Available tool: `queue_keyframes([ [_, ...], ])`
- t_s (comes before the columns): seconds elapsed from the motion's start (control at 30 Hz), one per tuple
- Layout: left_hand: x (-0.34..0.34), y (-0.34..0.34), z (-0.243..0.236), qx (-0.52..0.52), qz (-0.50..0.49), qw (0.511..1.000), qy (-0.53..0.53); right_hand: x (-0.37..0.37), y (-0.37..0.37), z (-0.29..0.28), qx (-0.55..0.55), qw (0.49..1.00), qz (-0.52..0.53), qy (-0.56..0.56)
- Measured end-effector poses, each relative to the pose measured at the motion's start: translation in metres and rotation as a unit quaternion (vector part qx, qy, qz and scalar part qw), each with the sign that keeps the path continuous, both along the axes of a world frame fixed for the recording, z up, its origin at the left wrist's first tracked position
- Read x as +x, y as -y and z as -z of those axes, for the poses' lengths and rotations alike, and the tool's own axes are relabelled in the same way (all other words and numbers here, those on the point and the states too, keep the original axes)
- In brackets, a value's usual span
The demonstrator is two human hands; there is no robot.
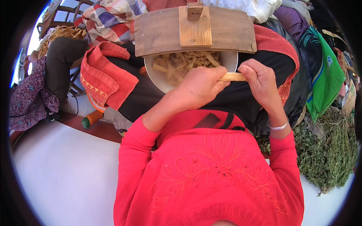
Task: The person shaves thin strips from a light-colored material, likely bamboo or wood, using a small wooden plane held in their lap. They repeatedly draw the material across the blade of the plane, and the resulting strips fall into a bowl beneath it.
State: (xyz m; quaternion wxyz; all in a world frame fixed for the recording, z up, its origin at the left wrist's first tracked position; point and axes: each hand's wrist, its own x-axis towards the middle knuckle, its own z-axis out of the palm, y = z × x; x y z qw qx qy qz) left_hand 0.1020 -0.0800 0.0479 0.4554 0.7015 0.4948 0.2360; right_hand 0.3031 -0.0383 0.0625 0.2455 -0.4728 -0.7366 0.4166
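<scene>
Between my two hands stretches a pale yellow, stick-like root piece [233,77]. The fingers of my left hand [198,88] close round one end, and my right hand [262,81] pinches the other. Just beyond them a white bowl [150,71] sits at my lap, partly hidden by my left hand. Several similar pale pieces [171,64] lie in it. Across the bowl's far side rests a wooden board [156,32], with a lighter wooden plate [195,30] and a small block [195,11] on it.
Red towels [109,77] drape over my dark-trousered legs on both sides. An orange spool-like roll with a green end [91,119] lies at the left. Bundled dried green plants [326,150] and a green bag [327,75] are on the right. Another person's patterned sleeve [32,96] shows far left.
</scene>
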Motion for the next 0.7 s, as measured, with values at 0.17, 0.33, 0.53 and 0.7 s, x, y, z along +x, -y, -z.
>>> queue_keyframes([
  [0.17,-0.018,-0.016,-0.008,0.060,-0.033,0.997,-0.022,-0.011,-0.008,0.031,-0.140,0.988,-0.066,-0.011],
  [0.33,-0.038,-0.040,0.000,-0.075,-0.052,0.985,0.145,-0.039,0.023,-0.017,-0.293,0.916,-0.186,-0.199],
  [0.53,-0.015,-0.030,0.006,-0.274,-0.093,0.854,0.433,-0.065,-0.017,0.039,-0.104,0.941,0.072,-0.314],
  [0.7,-0.006,-0.030,0.025,-0.303,-0.128,0.820,0.468,-0.064,-0.024,0.051,0.223,0.969,0.108,0.021],
])
